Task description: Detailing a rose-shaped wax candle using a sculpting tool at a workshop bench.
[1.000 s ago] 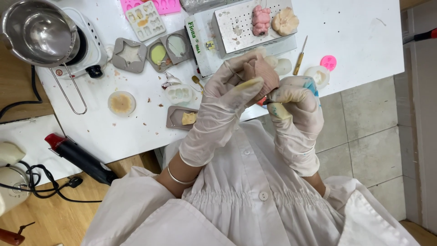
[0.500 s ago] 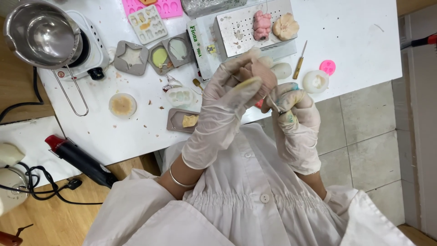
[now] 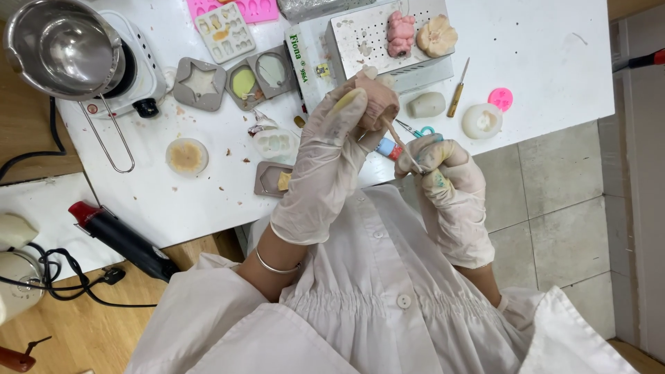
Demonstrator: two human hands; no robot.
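Note:
My left hand [image 3: 325, 156], in a white glove, is closed around a small pinkish-brown lump [image 3: 377, 104] held up over the near edge of the white table [image 3: 554, 62]. My right hand [image 3: 450, 173], also gloved, pinches a thin wooden stick [image 3: 402, 142] whose tip touches the lump from below. Both hands hover just above my white coat, in front of a perforated metal box [image 3: 367, 38].
A steel pot [image 3: 59, 45] sits on a small hot plate at the far left. Silicone moulds [image 3: 232, 76], a round tan disc [image 3: 187, 156], pink and cream wax figures [image 3: 419, 31], a white round piece [image 3: 481, 121] and a pick tool [image 3: 457, 90] lie around. A heat gun [image 3: 121, 239] lies at left.
My right hand has dropped away from the lump to the lower right, exposing the thin stick between them. The left hand keeps the lump in nearly the same place.

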